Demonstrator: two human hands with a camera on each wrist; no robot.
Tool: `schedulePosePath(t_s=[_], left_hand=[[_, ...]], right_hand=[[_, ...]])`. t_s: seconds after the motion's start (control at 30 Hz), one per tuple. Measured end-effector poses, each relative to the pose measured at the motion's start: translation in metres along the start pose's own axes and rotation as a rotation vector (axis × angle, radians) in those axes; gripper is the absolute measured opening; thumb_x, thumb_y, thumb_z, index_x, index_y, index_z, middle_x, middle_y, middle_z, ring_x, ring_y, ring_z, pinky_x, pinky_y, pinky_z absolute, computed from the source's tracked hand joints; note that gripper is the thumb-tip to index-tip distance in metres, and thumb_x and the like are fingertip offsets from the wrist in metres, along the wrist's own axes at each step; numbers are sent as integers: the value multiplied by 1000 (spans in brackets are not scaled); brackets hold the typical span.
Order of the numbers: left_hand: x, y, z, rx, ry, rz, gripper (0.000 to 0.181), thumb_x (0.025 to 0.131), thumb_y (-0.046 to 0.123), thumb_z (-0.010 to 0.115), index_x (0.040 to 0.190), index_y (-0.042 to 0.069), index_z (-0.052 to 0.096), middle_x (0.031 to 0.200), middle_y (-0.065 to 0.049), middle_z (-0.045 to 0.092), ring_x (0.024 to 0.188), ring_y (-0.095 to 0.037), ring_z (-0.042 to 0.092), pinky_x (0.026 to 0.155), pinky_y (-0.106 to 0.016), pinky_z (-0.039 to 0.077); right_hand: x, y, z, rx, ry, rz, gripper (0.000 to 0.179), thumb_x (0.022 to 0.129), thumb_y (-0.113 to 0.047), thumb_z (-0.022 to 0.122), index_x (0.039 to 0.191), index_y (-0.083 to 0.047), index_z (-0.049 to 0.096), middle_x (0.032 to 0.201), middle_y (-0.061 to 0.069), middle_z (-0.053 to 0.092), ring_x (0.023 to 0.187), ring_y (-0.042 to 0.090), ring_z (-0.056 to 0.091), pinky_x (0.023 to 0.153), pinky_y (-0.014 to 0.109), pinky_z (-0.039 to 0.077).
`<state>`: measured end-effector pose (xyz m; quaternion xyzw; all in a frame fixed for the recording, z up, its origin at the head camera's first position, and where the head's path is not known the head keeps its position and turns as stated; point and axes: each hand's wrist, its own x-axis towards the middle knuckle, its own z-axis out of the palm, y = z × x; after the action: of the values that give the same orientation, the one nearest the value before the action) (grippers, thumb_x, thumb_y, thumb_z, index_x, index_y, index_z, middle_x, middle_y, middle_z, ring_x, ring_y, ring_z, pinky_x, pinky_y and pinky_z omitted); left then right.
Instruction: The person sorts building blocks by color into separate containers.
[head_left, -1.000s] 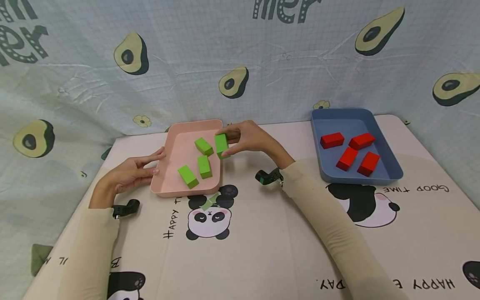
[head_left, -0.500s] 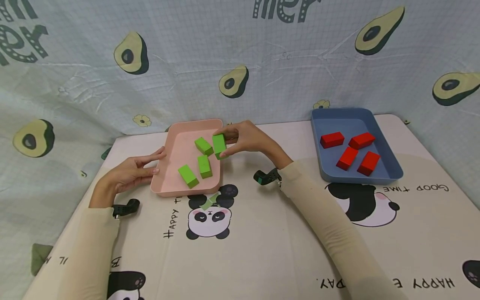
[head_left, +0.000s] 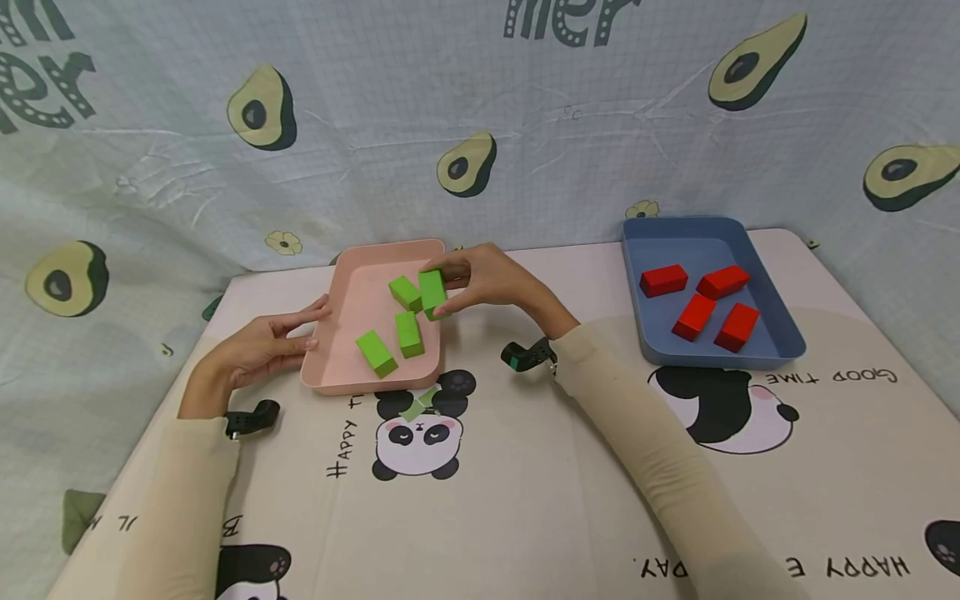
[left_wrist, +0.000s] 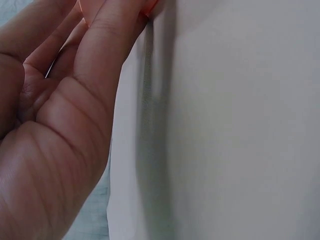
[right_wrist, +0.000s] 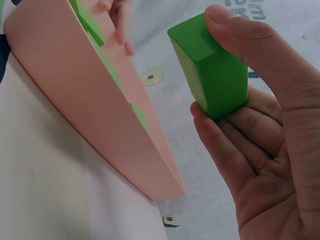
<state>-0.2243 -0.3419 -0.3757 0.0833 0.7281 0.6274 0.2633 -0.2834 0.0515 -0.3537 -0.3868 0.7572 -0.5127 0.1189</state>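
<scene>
My right hand (head_left: pixel 491 279) pinches a green block (head_left: pixel 432 294) between thumb and fingertips, above the right rim of the pink tray (head_left: pixel 348 312). In the right wrist view, that block (right_wrist: pixel 222 75) is held upright, apart from the tray's wall (right_wrist: pixel 80 85). On the tray's floor lie a green block (head_left: pixel 406 293) at the back, another green block (head_left: pixel 409 334) in front of it, and a third green block (head_left: pixel 377 353) nearer the front. My left hand (head_left: pixel 262 346) touches the tray's left side with extended fingers and thumb; in the left wrist view the hand (left_wrist: pixel 65 110) hides most of the tray.
A blue tray (head_left: pixel 772 292) with several red blocks (head_left: pixel 693 317) stands at the right back. Behind the table (head_left: pixel 525 483) hangs a sheet with avocado prints (head_left: pixel 360 100). Panda prints mark the tablecloth.
My right hand has moved slightly left with the green block, bringing it from the tray's right rim farther in over the tray. The left hand and both trays stay put.
</scene>
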Motion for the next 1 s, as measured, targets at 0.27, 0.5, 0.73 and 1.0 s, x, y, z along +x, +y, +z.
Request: schedulePosePath(t_s=[0.27, 0.5, 0.73, 1.0], left_hand=[[0, -1, -1, 4, 6, -6, 62, 100, -2, 60, 156, 11, 36, 171, 7, 1, 124, 9, 51, 95, -28, 56], [-1, -1, -1, 5, 4, -5, 61, 100, -2, 60, 155, 12, 37, 171, 8, 2, 124, 10, 51, 95, -28, 56], [-1, 1, 1, -1, 12, -16, 63, 100, -3, 60, 156, 10, 34, 171, 6, 0, 122, 12, 50, 95, -28, 56], [-1, 1, 1, -6, 10, -15, 62, 100, -4, 59, 156, 11, 35, 171, 6, 0, 122, 12, 50, 95, -28, 56]], right_hand=[[2, 0, 3, 19, 2, -10, 68, 72, -17, 94, 133, -4, 65, 130, 14, 68, 113, 17, 70, 102, 38, 54], [4, -1, 4, -7, 6, -19, 68, 74, -17, 93, 134, -3, 65, 130, 14, 69, 113, 17, 70, 102, 41, 54], [7, -2, 6, -23, -1, 2, 68, 74, -18, 93, 134, -4, 64, 131, 12, 68, 114, 16, 69, 102, 36, 54], [10, -1, 8, -53, 3, -5, 69, 74, -23, 93, 135, -6, 65, 130, 10, 69, 115, 15, 68, 99, 30, 55]])
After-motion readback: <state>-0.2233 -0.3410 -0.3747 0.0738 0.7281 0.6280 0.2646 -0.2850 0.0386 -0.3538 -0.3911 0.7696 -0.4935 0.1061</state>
